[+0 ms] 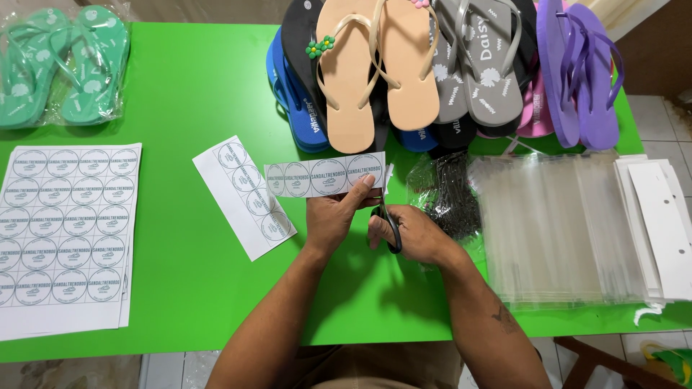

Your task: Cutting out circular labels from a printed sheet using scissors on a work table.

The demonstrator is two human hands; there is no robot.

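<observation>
My left hand (333, 216) pinches a narrow paper strip (317, 176) printed with several round labels, held level above the green table (180, 94). My right hand (407, 234) grips black-handled scissors (389, 220), whose blades point up at the strip's right end. A second cut strip of round labels (245, 196) lies flat on the table just left of my left hand.
A stack of full label sheets (66, 238) lies at the left. Bagged green flip-flops (61, 65) sit far left; a pile of coloured flip-flops (432, 72) stands at the back. Clear plastic bags (562, 230), white card headers (659, 223) and a bag of small black hooks (447, 193) lie to the right.
</observation>
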